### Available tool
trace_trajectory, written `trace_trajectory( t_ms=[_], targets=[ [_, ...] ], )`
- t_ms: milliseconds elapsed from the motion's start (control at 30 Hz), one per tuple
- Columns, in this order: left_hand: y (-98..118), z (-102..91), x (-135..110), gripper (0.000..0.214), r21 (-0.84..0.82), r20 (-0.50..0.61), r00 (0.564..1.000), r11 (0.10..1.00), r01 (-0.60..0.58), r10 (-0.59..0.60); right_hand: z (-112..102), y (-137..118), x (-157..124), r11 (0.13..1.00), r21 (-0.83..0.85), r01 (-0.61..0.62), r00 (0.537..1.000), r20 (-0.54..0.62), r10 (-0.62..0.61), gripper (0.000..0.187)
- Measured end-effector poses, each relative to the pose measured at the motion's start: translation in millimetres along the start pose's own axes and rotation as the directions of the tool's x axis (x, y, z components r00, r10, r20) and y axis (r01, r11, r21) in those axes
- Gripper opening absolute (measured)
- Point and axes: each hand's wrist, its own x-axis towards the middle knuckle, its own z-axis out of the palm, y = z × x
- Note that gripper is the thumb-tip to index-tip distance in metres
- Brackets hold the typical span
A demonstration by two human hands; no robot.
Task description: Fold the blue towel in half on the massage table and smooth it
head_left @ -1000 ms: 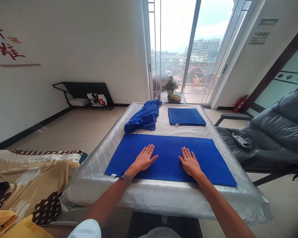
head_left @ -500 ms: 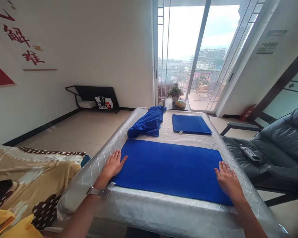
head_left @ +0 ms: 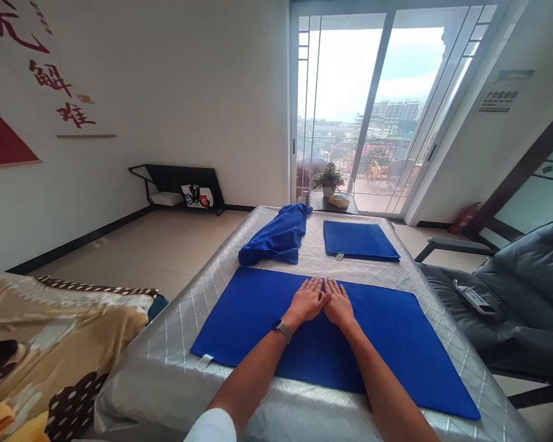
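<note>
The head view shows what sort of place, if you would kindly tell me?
Probably a lounge or bedroom, perhaps in a home: a padded armchair stands at right, a patterned blanket lies at left, and a glass door faces a balcony.

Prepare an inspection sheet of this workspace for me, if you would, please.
Surface: silver cover, lightly wrinkled.
Job's things: spread blue cloth; folded blue cloth beyond it.
Clutter: crumpled blue cloth, far left on the silver cover.
Grip: left hand and right hand open, side by side on the spread blue cloth.
Cables: thin dark cord, apparently, beside the white device on the armchair.
Surroundings: patterned bedding left, armchair right, glass door ahead.
</note>
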Motion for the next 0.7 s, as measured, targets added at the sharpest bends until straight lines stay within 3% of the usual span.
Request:
trace_trajectory(
  t_ms=[233,367,467,600,700],
  targets=[
    [-10.0,5.0,0.1,0.070,-0.027,0.005,1.000,0.999,0.024,-0.024,2.6,0.8,1.1,1.000,0.025,-0.002,1.000,-0.002,0.002,0.064],
    [-46.9,-8.9,-10.8,0.076,-0.006,0.024,0.993,0.994,0.112,-0.112,-3.4,20.6,-5.6,0.999,0.018,-0.028,0.999,0.044,0.027,0.065],
    [-101.3,-29.8,-36.1,0.077,0.039,0.048,0.976,0.977,0.210,-0.211,-7.5,70.4,-24.0,0.996,-0.035,-0.077,0.996,0.031,0.078,0.067],
    [-176.8,-55.4,-77.5,0.082,0.108,0.042,0.940,0.937,0.333,-0.339,-10.7,166.4,-57.5,0.972,-0.096,-0.215,0.977,-0.020,0.214,0.068],
    [-207.6,-62.1,-95.7,0.084,0.139,0.000,0.905,0.896,0.421,-0.425,-10.2,220.0,-75.2,0.936,-0.068,-0.346,0.936,-0.084,0.341,0.072]
  ],
)
